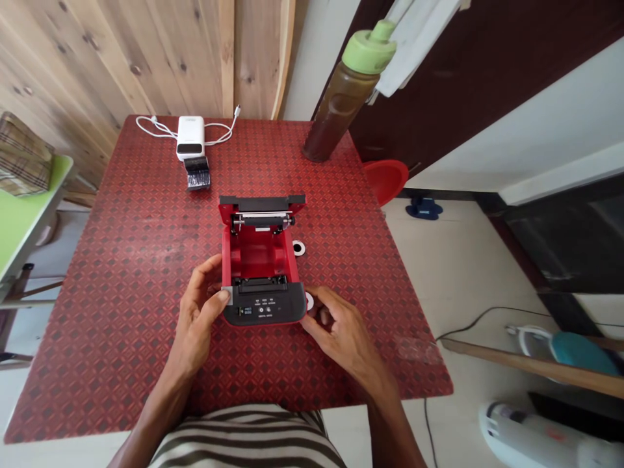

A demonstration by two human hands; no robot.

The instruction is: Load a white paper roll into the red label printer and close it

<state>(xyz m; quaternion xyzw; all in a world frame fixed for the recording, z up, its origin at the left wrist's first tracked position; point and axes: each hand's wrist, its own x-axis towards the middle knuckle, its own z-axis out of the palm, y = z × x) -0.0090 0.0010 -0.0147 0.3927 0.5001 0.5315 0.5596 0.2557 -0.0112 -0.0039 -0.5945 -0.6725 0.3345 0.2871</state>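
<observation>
A red and black label printer (pixel 266 302) sits on the table with its lid (pixel 263 203) raised, so the red roll bay (pixel 258 253) inside is exposed and holds no roll. At the printer's left front corner, my left hand (pixel 199 309) grips the side, thumb on top and fingers along the wall. My right hand (pixel 336 318) is closed at the right front corner, its thumb touching the casing and its other fingers curled. A small white roll (pixel 310 301) shows between that hand and the printer, partly hidden. Farther back, another white roll (pixel 299 248) with a dark centre lies against the right side.
A white power bank (pixel 190 135) with white cables and a black strip-like piece (pixel 197 174) lie at the back left of the red patterned table (pixel 146 260). A tall bottle with a green cap (pixel 341 97) stands at the back right. Behind it is a red stool (pixel 387 181).
</observation>
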